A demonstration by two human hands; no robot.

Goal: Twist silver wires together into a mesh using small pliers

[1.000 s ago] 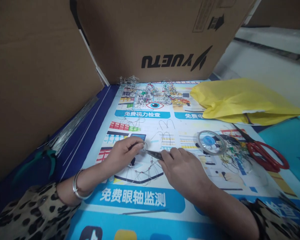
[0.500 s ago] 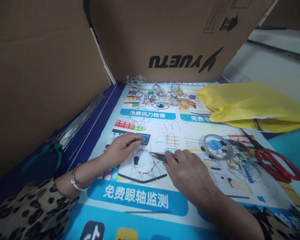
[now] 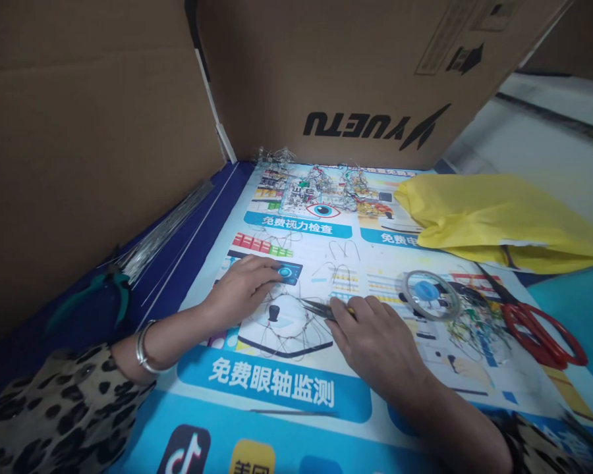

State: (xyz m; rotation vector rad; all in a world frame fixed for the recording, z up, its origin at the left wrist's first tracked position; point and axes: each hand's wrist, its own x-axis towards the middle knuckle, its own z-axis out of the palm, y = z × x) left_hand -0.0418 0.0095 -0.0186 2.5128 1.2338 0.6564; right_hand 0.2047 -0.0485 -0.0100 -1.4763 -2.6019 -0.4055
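A thin wire frame with small beads lies flat on a printed poster between my hands. My left hand rests on the poster at the frame's upper left corner, fingers stretched out flat on the wire. My right hand is closed round slim needle-nose pliers, whose tips point left over the frame's upper right part. A silver bangle sits on my left wrist.
Cardboard box walls stand behind and to the left. A bundle of straight wires and green-handled pliers lie at left. Finished beaded pieces sit at the back. A yellow bag, tape roll and red scissors lie at right.
My left hand let go of its pinch on the wire and flattened onto the poster. The pliers drew slightly right, away from the left fingers. The view shifted a little.
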